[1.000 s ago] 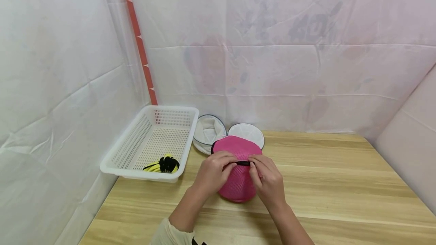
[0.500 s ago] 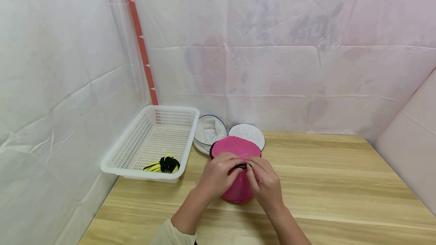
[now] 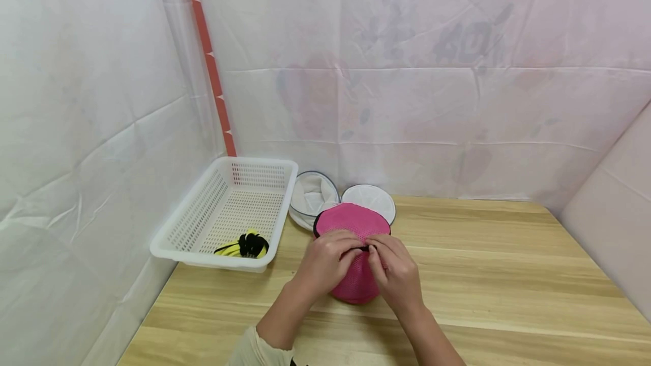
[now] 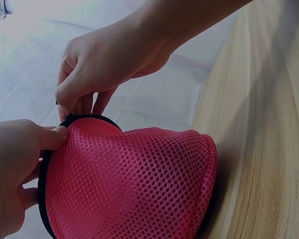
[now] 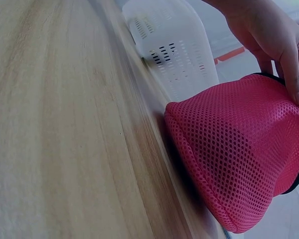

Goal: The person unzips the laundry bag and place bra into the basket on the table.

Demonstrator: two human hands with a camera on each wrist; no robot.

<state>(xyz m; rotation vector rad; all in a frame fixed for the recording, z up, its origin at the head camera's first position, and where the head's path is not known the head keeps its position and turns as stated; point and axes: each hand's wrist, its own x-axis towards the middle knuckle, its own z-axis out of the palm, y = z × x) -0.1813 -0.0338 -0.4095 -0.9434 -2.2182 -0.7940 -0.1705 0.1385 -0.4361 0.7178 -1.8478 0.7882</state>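
A pink mesh laundry bag (image 3: 353,218) with black trim stands on the table between my hands. My left hand (image 3: 325,258) pinches the black trim (image 3: 363,248) at its near side, thumb below and fingers over it. My right hand (image 3: 396,267) pinches the same trim just to the right, the fingertips of both hands nearly meeting. Seen from the left wrist, the bag's lower end (image 4: 204,174) rests close to the wood, and both hands grip the black edge. In the right wrist view a darker patch shows through the mesh (image 5: 229,154).
A white slotted basket (image 3: 254,208) stands to the left, holding a yellow and black bundle (image 3: 246,244). Behind the bag sit a white mesh bag with a dark rim (image 3: 312,194) and a white round piece (image 3: 376,199). White sheeting (image 3: 407,100) encloses the wooden table (image 3: 508,275).
My hands have drawn slightly closer together along the black trim, so less of it shows between them. In the last half second almost nothing has shifted.
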